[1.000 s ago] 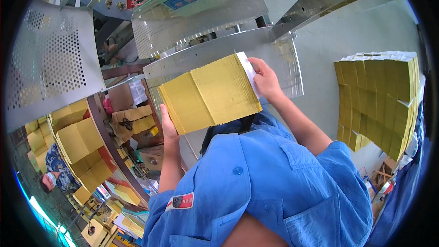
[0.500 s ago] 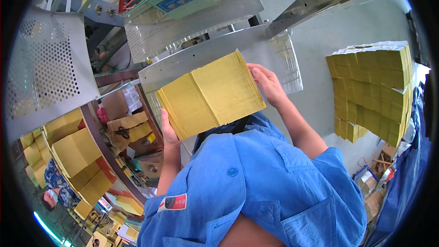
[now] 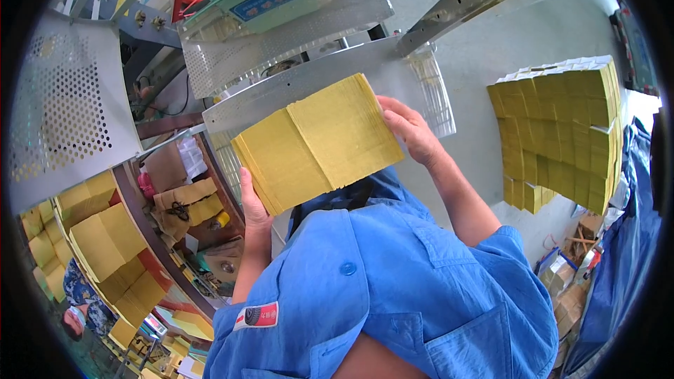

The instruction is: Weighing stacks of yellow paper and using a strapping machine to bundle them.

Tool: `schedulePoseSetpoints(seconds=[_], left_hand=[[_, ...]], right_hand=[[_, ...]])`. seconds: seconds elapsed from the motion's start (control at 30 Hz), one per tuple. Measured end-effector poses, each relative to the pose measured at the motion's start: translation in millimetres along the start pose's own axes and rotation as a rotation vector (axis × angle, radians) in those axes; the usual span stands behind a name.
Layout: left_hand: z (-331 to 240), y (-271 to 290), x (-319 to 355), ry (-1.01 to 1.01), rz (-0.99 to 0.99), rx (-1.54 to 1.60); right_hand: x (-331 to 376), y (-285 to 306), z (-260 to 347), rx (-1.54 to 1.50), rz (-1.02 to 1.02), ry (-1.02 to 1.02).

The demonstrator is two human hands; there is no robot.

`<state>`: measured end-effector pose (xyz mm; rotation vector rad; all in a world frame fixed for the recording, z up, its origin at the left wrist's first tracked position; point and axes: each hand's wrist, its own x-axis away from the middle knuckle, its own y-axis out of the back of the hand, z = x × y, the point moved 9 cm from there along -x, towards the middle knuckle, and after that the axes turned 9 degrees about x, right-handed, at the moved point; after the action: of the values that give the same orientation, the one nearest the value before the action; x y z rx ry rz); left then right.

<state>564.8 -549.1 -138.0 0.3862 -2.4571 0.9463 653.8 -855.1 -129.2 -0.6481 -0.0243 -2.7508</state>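
I hold a thick stack of yellow paper sheets (image 3: 319, 144) in both hands, up in front of my chest and tilted, its right end higher. My left hand (image 3: 254, 207) grips its lower left edge from underneath. At the right edge, my right hand (image 3: 411, 130) has its fingers curled over the upper corner. My blue work shirt (image 3: 393, 295) fills the lower part of the view. Just behind the stack lies a curved metal machine plate (image 3: 316, 81).
A large pile of yellow paper bundles (image 3: 562, 133) stands at the right on the grey floor. More yellow bundles (image 3: 105, 238) lie at the lower left beside a perforated metal panel (image 3: 63, 105). Another person (image 3: 77, 302) is at the far lower left. Cartons (image 3: 562, 274) and a blue sheet (image 3: 625, 253) are at the right.
Both hands keep hold of the yellow stack. A white edge that showed at its upper right corner a second ago is out of sight, and the view has shifted a little.
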Motion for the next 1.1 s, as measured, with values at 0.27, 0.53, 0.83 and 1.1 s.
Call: schedulePoseSetpoints(seconds=[0.27, 0.53, 0.83, 1.1], left_hand=[[14, -2, -8, 0.005, -0.055, 0.044], [-23, -43, -17, -0.480, 0.156, -0.364], [20, -52, -41, -0.506, 0.215, -1.012], [29, -99, -75, -0.551, 0.259, -1.023]], right_hand=[[-5, -13, 6, 0.019, 0.051, 0.041], [-47, 13, 46, -0.373, 0.114, 0.047], [-60, 52, 41, -0.486, -0.127, 0.329], [-53, 102, 20, -0.132, -0.646, 0.285]])
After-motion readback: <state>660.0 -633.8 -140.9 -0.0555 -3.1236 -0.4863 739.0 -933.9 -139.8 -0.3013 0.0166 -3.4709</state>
